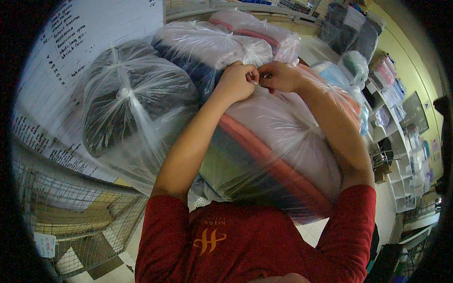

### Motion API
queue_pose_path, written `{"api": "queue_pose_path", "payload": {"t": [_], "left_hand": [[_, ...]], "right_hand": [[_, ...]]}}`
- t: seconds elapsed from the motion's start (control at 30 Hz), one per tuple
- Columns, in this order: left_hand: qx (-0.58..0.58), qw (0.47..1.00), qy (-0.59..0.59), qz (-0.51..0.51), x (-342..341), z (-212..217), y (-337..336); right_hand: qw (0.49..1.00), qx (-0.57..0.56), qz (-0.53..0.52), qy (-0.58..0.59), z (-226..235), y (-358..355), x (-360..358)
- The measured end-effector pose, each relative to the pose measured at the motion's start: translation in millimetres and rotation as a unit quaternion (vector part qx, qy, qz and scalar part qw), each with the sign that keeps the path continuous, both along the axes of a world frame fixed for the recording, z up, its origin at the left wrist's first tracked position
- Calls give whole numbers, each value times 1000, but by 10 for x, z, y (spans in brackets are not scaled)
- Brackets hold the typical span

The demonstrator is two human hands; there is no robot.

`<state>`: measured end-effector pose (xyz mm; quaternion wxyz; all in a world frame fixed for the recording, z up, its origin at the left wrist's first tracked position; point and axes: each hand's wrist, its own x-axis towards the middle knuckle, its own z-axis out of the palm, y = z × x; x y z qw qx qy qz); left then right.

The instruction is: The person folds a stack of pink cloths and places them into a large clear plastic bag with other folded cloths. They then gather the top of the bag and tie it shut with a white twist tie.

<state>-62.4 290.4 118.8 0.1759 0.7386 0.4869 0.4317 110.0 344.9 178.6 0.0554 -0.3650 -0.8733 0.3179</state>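
A large clear plastic bag [283,120] lies before me, packed with folded cloth in white, red, green and dark layers. Its gathered plastic end runs up to my hands at the far side. My left hand [237,81] is closed, with thumb and fingers pinching a bit of that plastic. Close against it, my right hand [281,78] is curled with its fingertips on the same gathered end. The exact grip is partly hidden by the fingers. Just beyond them sits the bunched top of another filled bag [198,45].
On the left stands a knotted clear bag with dark contents [141,101], beside a handwritten white sheet [89,28]. A wire mesh cage [89,221] is at the lower left. More filled bags [330,89] crowd the right, before white shelves [401,165].
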Motion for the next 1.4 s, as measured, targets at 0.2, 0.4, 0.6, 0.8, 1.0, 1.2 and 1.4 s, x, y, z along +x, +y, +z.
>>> {"api": "queue_pose_path", "payload": {"t": [0.2,0.4,0.6,0.8,1.0,1.2,1.4], "left_hand": [[43,999,-17,-1,16,-22,-36],[71,997,-14,-2,27,-54,-23],[82,996,-32,19,31,-89,-11],[87,995,-45,12,32,-69,-10],[65,994,-84,7,24,-81,-20],[25,995,-97,15,17,-54,-49],[110,989,-91,22,24,-81,-3]], "right_hand": [[998,60,-23,12,-58,9,45],[990,-82,-63,98,-157,130,78],[997,-60,-9,-37,-86,66,3],[1000,-6,15,-21,-150,66,47],[998,-17,-45,35,-199,19,63],[985,150,3,-83,172,-318,-64],[955,289,66,31,-36,-289,-54]]}}
